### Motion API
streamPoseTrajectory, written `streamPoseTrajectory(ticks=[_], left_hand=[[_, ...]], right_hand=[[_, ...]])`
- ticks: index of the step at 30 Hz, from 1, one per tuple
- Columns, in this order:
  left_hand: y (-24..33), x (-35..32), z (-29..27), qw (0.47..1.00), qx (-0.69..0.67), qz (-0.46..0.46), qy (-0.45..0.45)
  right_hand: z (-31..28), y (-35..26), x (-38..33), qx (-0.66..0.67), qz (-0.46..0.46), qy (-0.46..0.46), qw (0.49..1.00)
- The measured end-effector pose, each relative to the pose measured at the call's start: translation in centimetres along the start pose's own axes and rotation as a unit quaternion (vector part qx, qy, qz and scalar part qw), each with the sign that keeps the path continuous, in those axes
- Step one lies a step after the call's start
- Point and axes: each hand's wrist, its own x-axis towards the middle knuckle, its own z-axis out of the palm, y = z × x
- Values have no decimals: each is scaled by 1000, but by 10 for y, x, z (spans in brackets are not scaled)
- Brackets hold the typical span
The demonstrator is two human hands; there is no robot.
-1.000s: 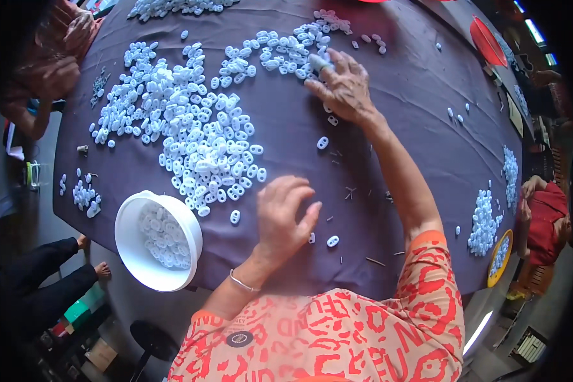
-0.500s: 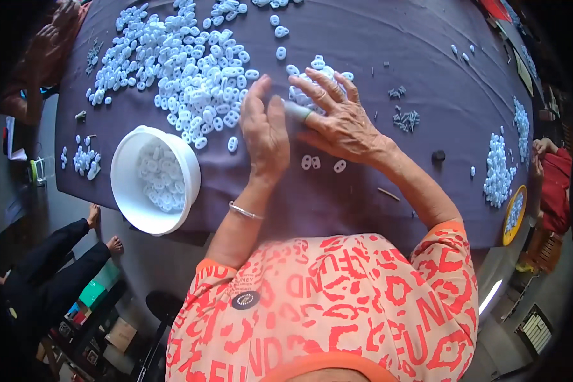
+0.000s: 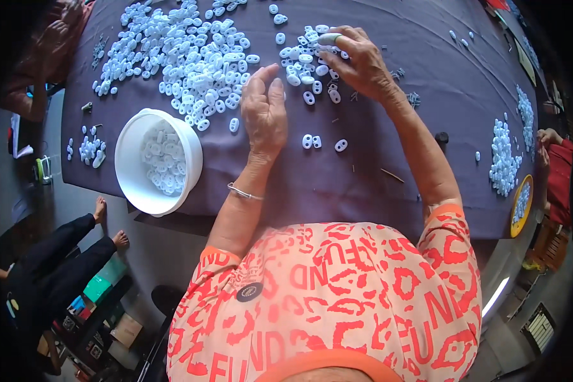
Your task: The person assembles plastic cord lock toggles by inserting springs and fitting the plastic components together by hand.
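Even, bright daylight-ish light, soft shadows under hands. Strong fisheye bend + dark vignette at edges. Centre sharp; rim soft. White glare strip (image 3: 495,297) lower right.

The right hand (image 3: 361,63) covers the white plastic pieces (image 3: 305,60) under its palm, so whether its fingers grip any cannot be told. Beside the white bowl (image 3: 159,159), the left hand (image 3: 264,114) hides whatever lies beneath it. Beyond the bowl, the large heap of pieces (image 3: 178,44) is cut off by the top edge. Each piece's exact shape is too small to make out.
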Motion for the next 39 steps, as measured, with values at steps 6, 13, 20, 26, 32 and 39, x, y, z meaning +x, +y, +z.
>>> streamPoseTrajectory(ticks=[6,13,20,26,32,39], left_hand=[[-2,1,-4,979,151,136,-4],[2,-5,-7,986,102,128,-17],[-6,12,-4,957,248,148,-24],[-22,22,-8,955,262,138,-13],[-11,28,1,957,247,150,40],[-20,40,5,945,289,156,4]], right_hand=[[14,-36,-24,-82,-97,-42,991],[-9,-70,-56,-71,-87,-129,985],[18,-36,1,-95,-80,-25,992],[13,-51,-22,-120,-63,-101,986],[-2,-63,-48,-102,-81,-87,988],[2,-82,-62,-84,-86,-124,985]])
